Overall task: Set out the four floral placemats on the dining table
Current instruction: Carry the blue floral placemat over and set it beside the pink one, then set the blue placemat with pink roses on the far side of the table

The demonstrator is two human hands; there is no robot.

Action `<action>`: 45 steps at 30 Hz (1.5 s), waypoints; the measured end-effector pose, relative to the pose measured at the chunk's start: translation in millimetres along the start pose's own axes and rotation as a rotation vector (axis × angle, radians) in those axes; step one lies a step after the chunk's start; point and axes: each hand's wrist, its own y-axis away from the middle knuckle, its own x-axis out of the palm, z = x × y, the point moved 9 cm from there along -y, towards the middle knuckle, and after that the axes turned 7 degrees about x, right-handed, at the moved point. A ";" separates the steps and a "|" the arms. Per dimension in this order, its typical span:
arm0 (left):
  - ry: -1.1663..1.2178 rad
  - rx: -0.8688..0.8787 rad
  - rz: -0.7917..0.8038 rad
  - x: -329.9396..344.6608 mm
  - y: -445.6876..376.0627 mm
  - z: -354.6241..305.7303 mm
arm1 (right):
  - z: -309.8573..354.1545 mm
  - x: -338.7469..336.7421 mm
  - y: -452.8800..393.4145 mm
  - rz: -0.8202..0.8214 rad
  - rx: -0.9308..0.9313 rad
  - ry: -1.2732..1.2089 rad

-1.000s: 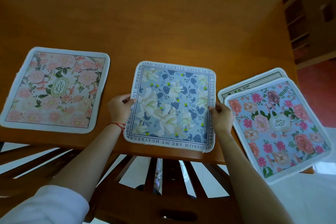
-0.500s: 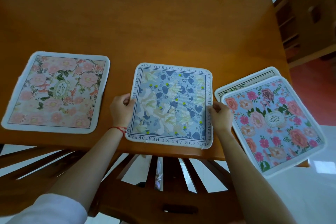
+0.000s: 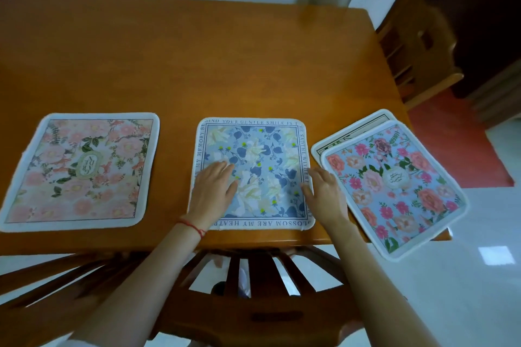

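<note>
Soft, even daylight falls on the wooden table (image 3: 253, 65), glare streaking its far right side; wide-angle distortion bends the edges, and the whole frame is slightly blurred.

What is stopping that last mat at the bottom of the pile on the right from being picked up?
The pink-flowered mat lies on top of the bottom mat, covering all but its far corner, so it has to come off first. Nothing lies between the right hand and that pile; bare table is free beyond.
</note>
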 end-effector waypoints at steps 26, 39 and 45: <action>-0.131 0.233 -0.086 43.6 -6.0 -242.2 | -157.0 -118.2 79.4 -0.224 -0.055 -0.075; -0.128 0.205 -0.066 77.8 -19.1 -291.6 | -241.4 -148.7 69.4 -0.243 -0.033 -0.086; -0.083 0.159 -0.062 80.3 -39.5 -276.3 | -237.1 -144.9 40.0 -0.221 -0.021 -0.071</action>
